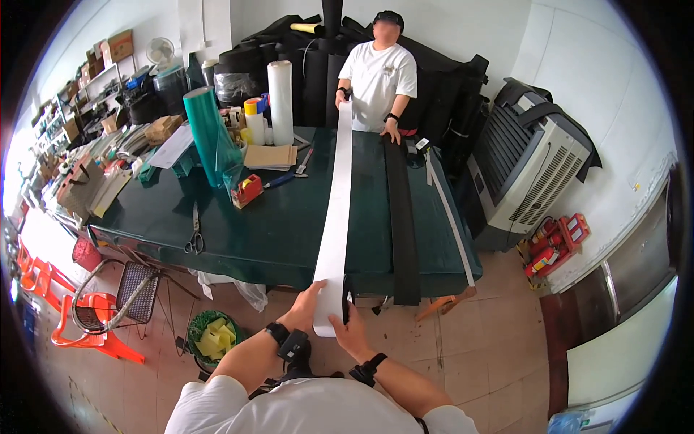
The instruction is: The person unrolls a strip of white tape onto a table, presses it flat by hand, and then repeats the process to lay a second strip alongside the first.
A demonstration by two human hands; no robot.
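Note:
A long white strip (335, 217) runs over the table to a co-worker at the far side, who holds its far end in one hand. My left hand (302, 308) grips the left edge of the strip near its close end, just off the table's front edge. On the right edge, my right hand (351, 334) is closed on the same end; a bit of black shows beside it, whose kind I cannot make out. To the right, a long black strip (402, 217) lies flat, its near end hanging over the table edge. The co-worker's other hand (391, 132) rests on its far end.
On the dark green table (246, 224) lie scissors (195, 235), a red tape dispenser (248, 191), a green roll (204, 134), a white roll (280, 105) and a long ruler-like strip (452, 217). A waste bin (211, 318) and chairs stand left, an air cooler (528, 159) right.

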